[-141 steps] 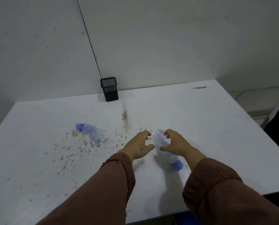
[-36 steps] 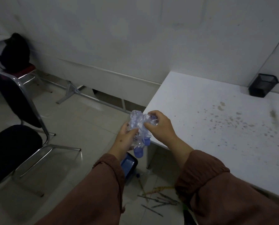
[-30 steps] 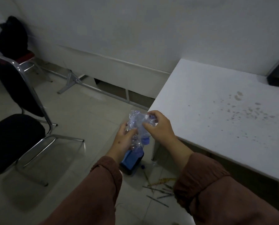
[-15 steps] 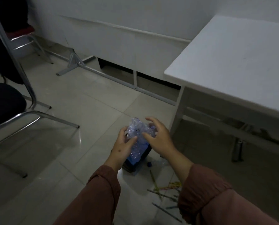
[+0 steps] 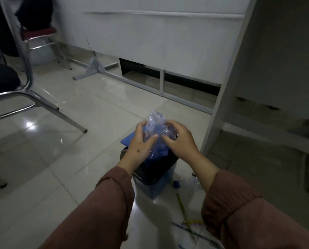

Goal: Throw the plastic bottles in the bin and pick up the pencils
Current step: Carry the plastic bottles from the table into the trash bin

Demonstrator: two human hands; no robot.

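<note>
Bottles (image 5: 156, 130): crumpled, pressed between both hands, right above the open bin (image 5: 155, 168)
Left hand (image 5: 141, 146): gripping the bottles
Right hand (image 5: 180, 141): gripping them too
Pencils (image 5: 188, 221): scattered on the floor — right of the bin

We see a glossy pale tiled floor (image 5: 63, 159) catching a small glare, a chrome-framed chair (image 5: 15, 87) at left, a white partition (image 5: 159, 36) on grey metal feet behind, and a white table leg (image 5: 227, 83) (room rather dim).
</note>
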